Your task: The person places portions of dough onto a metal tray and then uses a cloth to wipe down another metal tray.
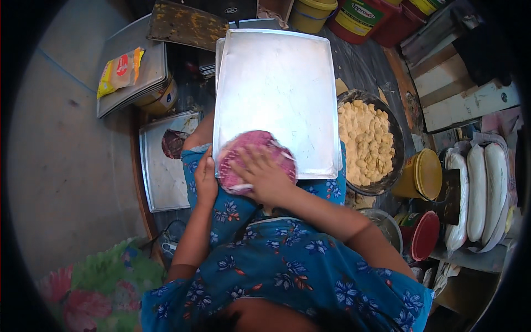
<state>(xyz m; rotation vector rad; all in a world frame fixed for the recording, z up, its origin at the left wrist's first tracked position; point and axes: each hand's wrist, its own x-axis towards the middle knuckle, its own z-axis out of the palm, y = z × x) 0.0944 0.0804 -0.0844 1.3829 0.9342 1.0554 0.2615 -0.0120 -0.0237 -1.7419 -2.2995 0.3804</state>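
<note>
A large silver baking tray (274,94) rests across my lap, with another tray's edge showing under it. My left hand (206,178) grips its near left edge. On the near left part of the tray lies a bunched pink cloth (282,152). My right hand (260,172) presses flat on this cloth, fingers spread. Whatever lies beneath the cloth is hidden.
To the right, a dark round basin (399,149) holds many yellowish dough lumps (365,141). A yellow bucket (428,174) and red tub (426,235) stand nearer. At left are stacked trays (155,61) bearing a yellow packet (120,72), and a dark red cloth (173,144).
</note>
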